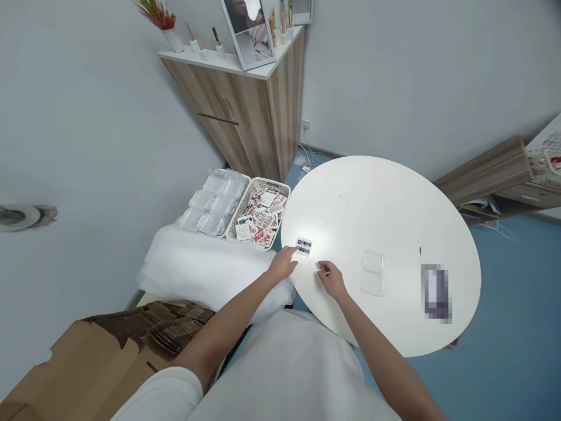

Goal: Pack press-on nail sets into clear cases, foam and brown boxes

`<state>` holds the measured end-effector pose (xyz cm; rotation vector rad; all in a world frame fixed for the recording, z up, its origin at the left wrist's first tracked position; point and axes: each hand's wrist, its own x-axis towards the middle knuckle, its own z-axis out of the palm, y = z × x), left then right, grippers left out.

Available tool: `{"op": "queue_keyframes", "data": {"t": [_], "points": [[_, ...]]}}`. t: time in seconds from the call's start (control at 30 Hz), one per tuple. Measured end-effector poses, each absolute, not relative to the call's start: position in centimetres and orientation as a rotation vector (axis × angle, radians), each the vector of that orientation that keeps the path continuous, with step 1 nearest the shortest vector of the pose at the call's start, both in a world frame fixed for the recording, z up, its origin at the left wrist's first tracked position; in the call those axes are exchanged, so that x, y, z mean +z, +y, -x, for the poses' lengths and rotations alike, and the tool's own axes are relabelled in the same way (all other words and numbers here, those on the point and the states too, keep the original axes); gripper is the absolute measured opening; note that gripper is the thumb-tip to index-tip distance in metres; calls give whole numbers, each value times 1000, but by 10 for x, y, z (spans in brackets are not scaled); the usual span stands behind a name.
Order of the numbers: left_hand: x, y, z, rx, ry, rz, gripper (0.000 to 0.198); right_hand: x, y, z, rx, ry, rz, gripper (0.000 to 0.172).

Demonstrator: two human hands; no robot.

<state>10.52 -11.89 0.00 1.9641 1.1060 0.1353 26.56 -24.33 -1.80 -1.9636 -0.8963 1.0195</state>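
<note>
Card (pixel 304 246): small pale rectangle, rounded dark pieces in two rows, five or so each. Lies flat near left edge of table (pixel 394 204), smooth white oval. Left hand (pixel 283 264): index fingertip at card's edge, thumb spread apart. Right hand (pixel 332 279): just beside, fingers curled; whether tips meet, cannot tell. One clear plastic case (pixel 373 273), open, two squarish halves. One white perforated basket (pixel 249 244); printed paper slips (pixel 263 219) inside, too jumbled to count.
</note>
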Motion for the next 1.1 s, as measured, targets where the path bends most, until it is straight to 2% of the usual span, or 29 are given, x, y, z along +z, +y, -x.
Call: {"op": "queue_keyframes", "data": {"t": [0.27, 0.43, 0.9, 1.1], "points": [[-8, -74, -126, -149, 1093, -2099, 59, -28, -199, -259, 942, -1063, 2129, 48], [-17, -64, -130, -331, 1006, -2191, 63, -31, -182, -255, 905, -1188, 2236, 52], [-30, -66, -128, -184, 943, -2199, 52, -35, -174, -253, 823, -1225, 2382, 57], [-31, -72, -125, -118, 891, -2201, 58, -39, -180, -249, 745, -1152, 2297, 62]]}}
